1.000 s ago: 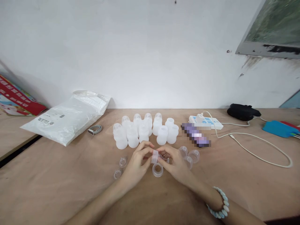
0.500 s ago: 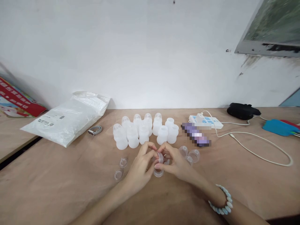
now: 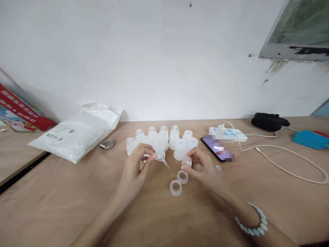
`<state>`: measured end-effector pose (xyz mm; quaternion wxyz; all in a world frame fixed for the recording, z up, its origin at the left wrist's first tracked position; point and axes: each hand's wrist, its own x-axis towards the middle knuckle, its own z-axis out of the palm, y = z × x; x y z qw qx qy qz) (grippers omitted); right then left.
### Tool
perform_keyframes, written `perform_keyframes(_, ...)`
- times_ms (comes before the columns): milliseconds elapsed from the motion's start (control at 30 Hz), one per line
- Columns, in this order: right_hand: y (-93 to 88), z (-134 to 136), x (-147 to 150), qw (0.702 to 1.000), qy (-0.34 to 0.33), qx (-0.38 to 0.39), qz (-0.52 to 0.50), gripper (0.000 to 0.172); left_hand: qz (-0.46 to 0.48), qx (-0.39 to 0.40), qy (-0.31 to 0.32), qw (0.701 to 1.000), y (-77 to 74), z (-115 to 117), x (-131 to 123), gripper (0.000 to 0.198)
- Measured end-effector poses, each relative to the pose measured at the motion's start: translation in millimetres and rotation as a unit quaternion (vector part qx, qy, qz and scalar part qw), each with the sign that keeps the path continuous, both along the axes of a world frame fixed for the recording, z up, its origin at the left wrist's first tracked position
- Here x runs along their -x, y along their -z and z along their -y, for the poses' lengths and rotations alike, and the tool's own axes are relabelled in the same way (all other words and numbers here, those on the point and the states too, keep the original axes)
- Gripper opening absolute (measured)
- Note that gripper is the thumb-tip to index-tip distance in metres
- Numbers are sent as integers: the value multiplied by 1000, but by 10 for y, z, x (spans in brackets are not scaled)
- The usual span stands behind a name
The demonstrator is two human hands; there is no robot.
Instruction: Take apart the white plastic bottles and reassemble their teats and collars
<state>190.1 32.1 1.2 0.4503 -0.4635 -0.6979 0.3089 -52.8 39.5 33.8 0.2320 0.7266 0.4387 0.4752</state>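
Observation:
My left hand (image 3: 136,169) is closed in a pinch on a small clear nipple (image 3: 161,157), held above the wooden table (image 3: 77,199). My right hand (image 3: 205,171), with a bead bracelet (image 3: 253,224) on the wrist, pinches a small clear cap (image 3: 187,161). Two translucent screw rings (image 3: 179,182) lie on the table between and just in front of my hands. A cluster of several white plastic bottles (image 3: 164,140) stands just behind both hands. More clear caps (image 3: 218,168) lie to the right of my right hand, partly hidden.
A phone (image 3: 218,151) lies right of the bottles, beside a white power strip (image 3: 227,133) with a trailing cable (image 3: 295,164). A plastic bag (image 3: 77,132) and a metal band (image 3: 106,144) lie at the left. A black object (image 3: 268,121) and a blue item (image 3: 309,139) sit far right.
My hands have drawn apart: the left now holds a nipple, the right a clear cap. A second ring now lies on the table. The view has shifted slightly.

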Motion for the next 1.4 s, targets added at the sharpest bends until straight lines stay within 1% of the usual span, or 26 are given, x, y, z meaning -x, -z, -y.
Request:
perform_keyframes(67,10,-18,7,1000,0,-1,27,23,-31,69,34,997,-22,-6,37,19)
perform_keyframes(133,23,-37,4,998,5,0,58,22,-107,138,62,983,31,-34,76,21)
perform_keyframes(167,28,-46,-4,997,5,-1,72,22,-163,167,82,969,79,-53,99,21)
perform_keyframes(233,29,-62,-30,994,-1,-7,108,25,-279,208,124,929,192,-90,144,20)
perform_keyframes(300,12,-63,-57,987,-18,-1,161,27,-361,219,150,894,287,-114,181,20)
perform_keyframes(333,-3,-55,-67,981,-30,11,193,28,-384,216,151,885,316,-120,193,20)
perform_keyframes(400,-43,-25,-76,965,-64,40,252,27,-410,196,137,880,336,-122,208,20)
perform_keyframes(467,-85,13,-75,948,-103,56,297,27,-457,148,124,868,325,-119,219,22)
perform_keyframes(533,-121,40,-71,933,-120,51,337,29,-509,98,111,848,309,-120,234,24)
perform_keyframes(600,-144,48,-72,917,-106,37,383,27,-546,67,93,830,298,-125,254,26)
perform_keyframes(733,-134,14,-104,882,-48,-5,469,18,-576,33,40,816,265,-136,245,29)
perform_keyframes(800,-102,-1,-130,867,-37,-26,496,19,-572,19,31,819,236,-117,177,33)
perform_keyframes(833,-84,-1,-140,861,-36,-32,506,21,-559,18,40,828,223,-95,125,35)
perform_keyframes(933,-56,32,-149,854,-42,-33,517,38,-490,46,102,865,203,16,-74,33)
perform_keyframes(1000,-73,63,-132,863,-60,-23,501,52,-463,76,134,873,218,98,-204,26)
perform_keyframes(1033,-91,72,-120,872,-66,-19,485,57,-457,84,142,874,234,132,-257,23)
perform_keyframes(1067,-112,72,-110,881,-65,-16,468,58,-450,88,146,876,254,159,-302,20)
perform_keyframes(1100,-133,59,-104,892,-55,-17,449,55,-444,88,150,879,275,179,-338,19)
perform_keyframes(1133,-150,33,-106,902,-36,-22,429,47,-439,86,153,881,296,193,-367,19)
perform_keyframes(1200,-164,-59,-134,918,36,-46,392,26,-435,86,156,883,326,214,-409,21)
perform_keyframes(1233,-161,-121,-160,921,78,-67,376,18,-437,86,154,882,335,225,-427,23)
perform_keyframes(1267,-153,-189,-190,920,118,-92,362,13,-439,84,147,883,341,236,-443,26)
perform_keyframes(1333,-134,-326,-249,911,175,-144,345,11,-433,68,138,888,358,262,-476,41)
perform_keyframes(1367,-129,-388,-268,906,185,-165,342,11,-427,50,148,891,375,274,-492,50)
perform_keyframes(1400,-131,-441,-276,903,185,-181,343,12,-420,24,170,891,400,284,-508,57)
